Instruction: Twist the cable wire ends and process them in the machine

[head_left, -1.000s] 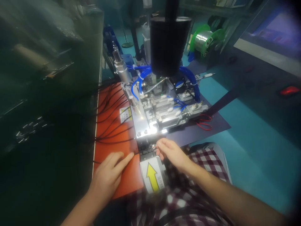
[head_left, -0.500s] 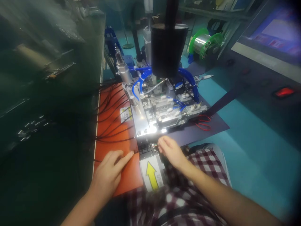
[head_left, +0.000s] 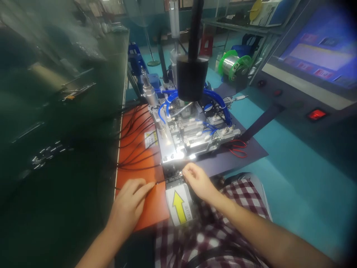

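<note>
A thin black cable [head_left: 166, 179] runs from my left hand [head_left: 129, 199] across a dark slotted track on the machine. My left thumb and fingers close on it over the orange plate [head_left: 152, 206]. At the cable's other end, my right hand [head_left: 196, 180] pinches the small stripped wire ends, which its fingertips partly hide. Just below this spot lies a white label with a yellow arrow [head_left: 180, 208]. Directly behind my hands stands the metal machine [head_left: 192, 134] with blue air tubes [head_left: 223, 106]. Several more black cables [head_left: 136, 165] cross the orange plate to the left.
A black cylindrical head [head_left: 192, 78] hangs over the machine. To the right are a control panel with a screen [head_left: 318, 56] and a lit red switch [head_left: 317, 114]. A green wire spool [head_left: 234, 64] sits behind. The dark green table [head_left: 83, 208] fills the left side.
My right hand has shifted slightly left, closer over the wire ends. My left fingertips have drawn back a little to the left along the cable. The camera view has tilted up.
</note>
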Tool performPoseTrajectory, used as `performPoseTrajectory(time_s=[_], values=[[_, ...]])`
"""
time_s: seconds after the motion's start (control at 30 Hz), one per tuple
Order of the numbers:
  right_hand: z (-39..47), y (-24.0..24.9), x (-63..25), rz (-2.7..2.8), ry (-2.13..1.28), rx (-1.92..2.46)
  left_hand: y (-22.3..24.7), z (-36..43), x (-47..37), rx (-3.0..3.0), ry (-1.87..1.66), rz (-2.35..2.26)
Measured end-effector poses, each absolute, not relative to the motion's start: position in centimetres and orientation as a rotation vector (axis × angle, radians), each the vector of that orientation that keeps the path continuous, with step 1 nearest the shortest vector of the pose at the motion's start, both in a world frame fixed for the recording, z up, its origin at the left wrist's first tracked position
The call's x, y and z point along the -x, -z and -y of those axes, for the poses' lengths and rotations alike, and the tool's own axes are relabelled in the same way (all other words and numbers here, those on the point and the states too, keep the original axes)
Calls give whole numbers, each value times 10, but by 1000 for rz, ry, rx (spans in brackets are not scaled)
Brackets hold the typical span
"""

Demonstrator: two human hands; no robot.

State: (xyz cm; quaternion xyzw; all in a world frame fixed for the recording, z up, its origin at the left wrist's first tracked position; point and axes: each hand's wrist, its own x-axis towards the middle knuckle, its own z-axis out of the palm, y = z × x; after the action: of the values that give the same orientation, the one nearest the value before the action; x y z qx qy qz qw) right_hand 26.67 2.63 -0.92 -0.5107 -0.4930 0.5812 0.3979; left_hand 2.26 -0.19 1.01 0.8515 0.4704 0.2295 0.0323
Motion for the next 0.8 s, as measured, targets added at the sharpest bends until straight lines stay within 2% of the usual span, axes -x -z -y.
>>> performPoseTrajectory(time_s=[0.23, 0.47, 0.8], values=[[1, 15, -302, 1139, -1421, 1437, -10, 4, -17, -2562, -748, -1480], [56, 48, -342, 1076, -1480, 1534, -20, 4, -25, -2476, -822, -1508], [70, 70, -329, 1105, -1624, 1564, -15, 7, -15, -2525, -864, -1443]])
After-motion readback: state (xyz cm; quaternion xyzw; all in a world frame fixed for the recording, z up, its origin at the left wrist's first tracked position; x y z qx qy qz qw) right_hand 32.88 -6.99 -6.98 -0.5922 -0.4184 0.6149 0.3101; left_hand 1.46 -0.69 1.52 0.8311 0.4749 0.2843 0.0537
